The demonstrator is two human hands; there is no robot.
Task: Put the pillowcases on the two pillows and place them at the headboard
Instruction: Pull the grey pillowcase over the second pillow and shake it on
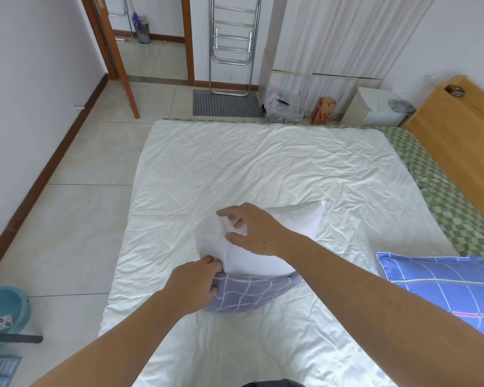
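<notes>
One pillow (442,289) is already wearing its blue checked case and is lying at the right edge of the bed (263,163), so we are judging the job roughly half done, with neither pillow yet at the wooden headboard (458,152). Nearest us, our left hand (192,286) is gripping the bunched mouth of the grey-blue checked pillowcase (249,294), fingers curled tight into the cloth. Just beyond it, the bare white pillow (277,247) is lying in the middle of the bed, only its near end inside the case. Our right hand (252,230) is resting on the pillow's left corner, fingers bent and pinching the white cloth. We are still needing to draw the case fully over, then carry both pillows to the headboard at the far right.
</notes>
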